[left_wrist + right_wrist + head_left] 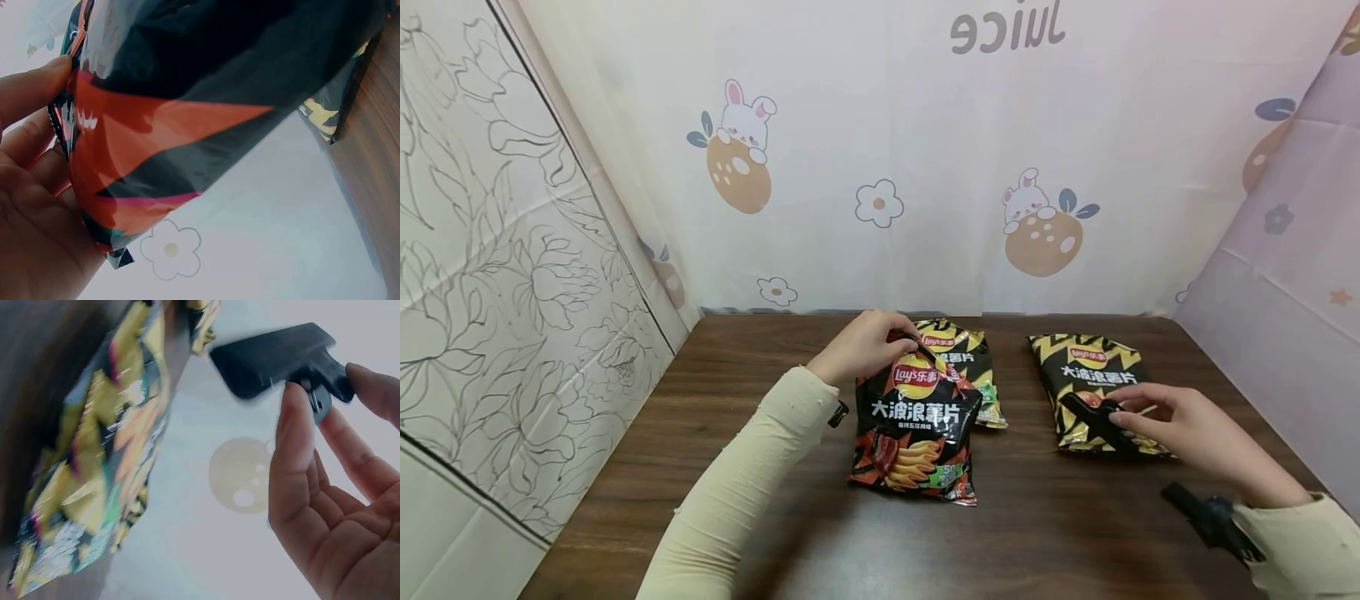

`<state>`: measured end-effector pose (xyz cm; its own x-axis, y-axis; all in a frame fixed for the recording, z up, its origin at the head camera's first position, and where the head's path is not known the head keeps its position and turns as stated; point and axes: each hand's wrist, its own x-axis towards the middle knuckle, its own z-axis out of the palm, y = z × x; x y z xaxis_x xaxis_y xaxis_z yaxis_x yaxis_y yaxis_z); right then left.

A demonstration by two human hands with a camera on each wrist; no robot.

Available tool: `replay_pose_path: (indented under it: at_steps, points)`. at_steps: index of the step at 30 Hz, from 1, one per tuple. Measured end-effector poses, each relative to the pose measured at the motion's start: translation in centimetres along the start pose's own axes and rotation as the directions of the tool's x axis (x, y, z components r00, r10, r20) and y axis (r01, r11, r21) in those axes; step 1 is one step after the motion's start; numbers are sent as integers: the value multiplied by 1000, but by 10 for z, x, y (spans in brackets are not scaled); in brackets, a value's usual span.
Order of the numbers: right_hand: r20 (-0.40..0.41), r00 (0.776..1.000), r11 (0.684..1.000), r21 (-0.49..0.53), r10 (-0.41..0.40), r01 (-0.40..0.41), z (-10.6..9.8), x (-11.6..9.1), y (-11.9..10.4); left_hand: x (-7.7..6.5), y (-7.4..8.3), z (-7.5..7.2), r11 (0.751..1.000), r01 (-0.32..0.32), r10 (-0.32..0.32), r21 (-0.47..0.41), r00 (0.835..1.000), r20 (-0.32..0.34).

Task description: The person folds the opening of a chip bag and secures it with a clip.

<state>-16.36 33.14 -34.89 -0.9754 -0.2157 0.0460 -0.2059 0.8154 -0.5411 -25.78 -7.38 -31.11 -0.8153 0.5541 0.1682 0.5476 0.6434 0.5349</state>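
While the red-and-black foil chip bag [917,433] was at the middle of the dark brown wooden table [1037,533], its upper edge pinched between the left hand's [868,346] thumb and fingers, the right hand [1180,421] pinched a black plastic clip [1096,421] over 1 yellow-and-black foil chip bag [1097,375], apart from it. A 2nd yellow-and-black bag [976,360] lay behind the red-and-black one, partly hidden. Beyond hung a rabbit-printed pale curtain [880,125].
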Motion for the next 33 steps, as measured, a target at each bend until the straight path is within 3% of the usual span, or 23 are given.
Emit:
replay_pose_path:
  at_steps: [4,10,18,33]
  points:
    - [-48,997,999,3,-53,53,-2,12,-11,0,0,0,1000,-7,7,5,1000,-3]
    - [-48,999,999,32,-24,25,-7,28,-33,0,0,1,1000,-5,5,0,1000,-6]
    - [-77,996,993,96,-54,62,-2,48,-67,0,1,1,1000,-11,11,2,1000,-12]
    - [-62,992,975,187,-111,121,11,83,-106,0,2,0,1000,-7,7,2,1000,-17]
